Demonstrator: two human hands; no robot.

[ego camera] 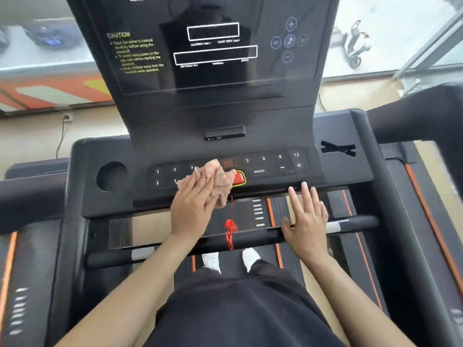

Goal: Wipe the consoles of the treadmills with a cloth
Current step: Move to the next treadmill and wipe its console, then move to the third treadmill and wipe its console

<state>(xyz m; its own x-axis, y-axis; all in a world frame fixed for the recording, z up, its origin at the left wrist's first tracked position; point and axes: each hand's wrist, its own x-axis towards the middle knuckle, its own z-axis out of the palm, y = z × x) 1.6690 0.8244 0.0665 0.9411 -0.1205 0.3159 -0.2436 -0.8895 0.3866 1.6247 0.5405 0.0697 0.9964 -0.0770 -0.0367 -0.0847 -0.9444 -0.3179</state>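
A black treadmill console (pixel 273 169) fills the middle of the view, with a button panel below a tall dark display (pixel 215 53). My left hand (pixel 193 206) presses a crumpled pinkish cloth (pixel 218 179) flat onto the button panel, just left of the red stop button (pixel 238 178). My right hand (pixel 307 219) hovers with fingers spread near the console's front edge, above the front handlebar (pixel 355 222), holding nothing.
A round cup holder (pixel 111 176) sits at the console's left. A red safety cord and clip (pixel 230 229) hang from the stop button. Side handrails (pixel 426 113) flank the console. Neighbouring treadmills stand left and right. My feet are on the belt (pixel 288 256) below.
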